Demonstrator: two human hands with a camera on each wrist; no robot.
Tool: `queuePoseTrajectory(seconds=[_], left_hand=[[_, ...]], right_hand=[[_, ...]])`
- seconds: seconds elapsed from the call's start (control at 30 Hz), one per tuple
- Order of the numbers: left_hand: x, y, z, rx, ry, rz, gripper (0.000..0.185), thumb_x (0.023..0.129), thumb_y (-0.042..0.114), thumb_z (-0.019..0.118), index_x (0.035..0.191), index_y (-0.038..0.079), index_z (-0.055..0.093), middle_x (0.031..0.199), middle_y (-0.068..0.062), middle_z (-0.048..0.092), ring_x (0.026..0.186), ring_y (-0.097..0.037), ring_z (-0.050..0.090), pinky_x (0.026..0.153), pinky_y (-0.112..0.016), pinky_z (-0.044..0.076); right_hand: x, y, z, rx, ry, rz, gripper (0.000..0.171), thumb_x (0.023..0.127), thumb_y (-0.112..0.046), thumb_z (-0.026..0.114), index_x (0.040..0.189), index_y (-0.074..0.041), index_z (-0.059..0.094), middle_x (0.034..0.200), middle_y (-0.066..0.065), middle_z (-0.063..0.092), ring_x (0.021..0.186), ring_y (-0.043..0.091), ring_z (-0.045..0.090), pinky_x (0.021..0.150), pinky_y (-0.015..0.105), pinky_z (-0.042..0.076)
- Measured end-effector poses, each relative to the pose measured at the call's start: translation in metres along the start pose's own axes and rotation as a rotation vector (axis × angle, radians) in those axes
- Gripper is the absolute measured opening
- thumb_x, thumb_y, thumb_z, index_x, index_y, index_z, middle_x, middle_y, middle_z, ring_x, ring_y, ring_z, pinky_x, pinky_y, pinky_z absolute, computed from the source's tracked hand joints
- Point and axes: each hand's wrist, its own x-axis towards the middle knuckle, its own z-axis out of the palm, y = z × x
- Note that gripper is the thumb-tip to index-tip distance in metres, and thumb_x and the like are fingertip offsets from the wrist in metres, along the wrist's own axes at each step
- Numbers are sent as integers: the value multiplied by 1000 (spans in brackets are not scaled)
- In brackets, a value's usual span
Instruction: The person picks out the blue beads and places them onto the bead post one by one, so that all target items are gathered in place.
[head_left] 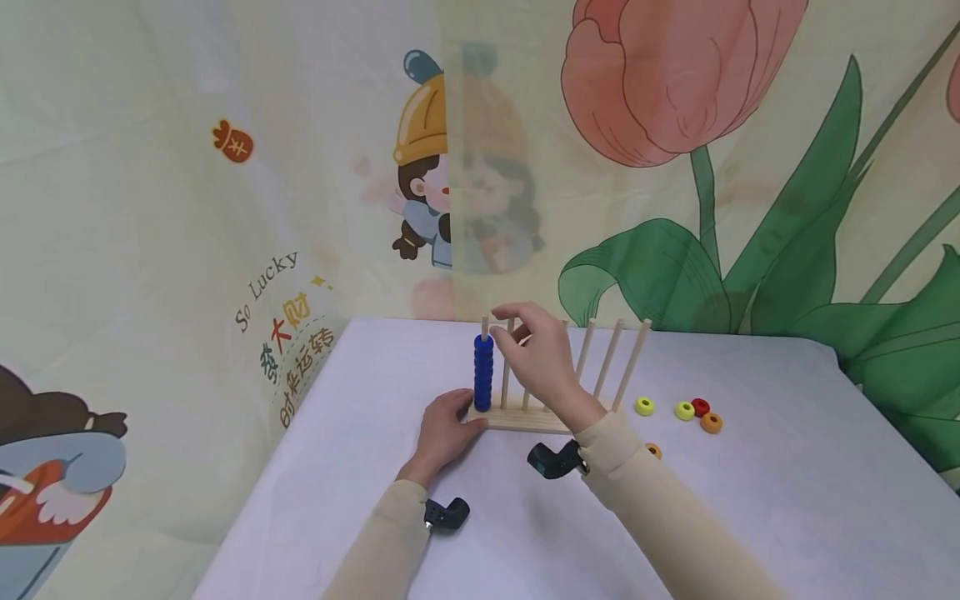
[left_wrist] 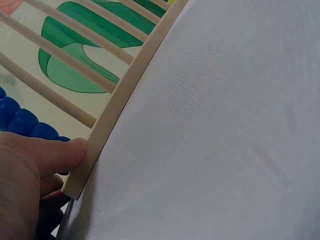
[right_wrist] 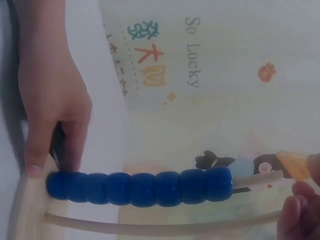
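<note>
A wooden bead rack [head_left: 525, 420] with several upright pegs stands on the table. Its leftmost peg carries a stack of blue beads [head_left: 483, 375], and the peg's bare tip [right_wrist: 260, 178] sticks out above them. My left hand [head_left: 444, 429] grips the left end of the rack's base; in the left wrist view its thumb [left_wrist: 65, 154] lies on the front face. Beside that peg's tip, my right hand [head_left: 542, 354] hovers with thumb and forefinger bent and slightly parted. Nothing shows between them. The right forearm and hand hide parts of other pegs.
Right of the rack lie loose beads: two yellow ones [head_left: 644, 406], a red bead [head_left: 700, 407] and an orange bead [head_left: 712, 422]. Another orange bead [head_left: 654, 451] is partly covered by the right sleeve. A printed curtain [head_left: 337, 167] hangs behind the white-covered table [head_left: 360, 375].
</note>
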Motion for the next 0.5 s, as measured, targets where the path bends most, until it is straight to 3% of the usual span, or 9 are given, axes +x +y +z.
queuePoseTrajectory(seconds=[0.2,0.4,0.5], left_hand=[[0,3,-1,-14,4,-8,57,82,26,78,131,2,60,133,-13,61,128,-32,51,110,-50,36],[0,3,-1,-31,13,-7,56,81,24,79,129,0,61,131,-13,61,127,-33,52,109,-52,36],[0,1,-1,-30,11,-20,56,81,25,79,130,1,61,132,-12,61,127,-32,51,110,-50,36]], right_hand=[[-45,13,0,96,25,38,16,90,-7,68,106,-8,72,101,2,72,67,10,60,59,24,54],[-98,42,6,155,-40,279,12,91,-8,67,101,-13,73,97,1,73,63,10,58,51,23,51],[-119,54,8,193,-65,384,11,92,-7,67,100,-9,73,94,3,73,62,14,59,48,22,50]])
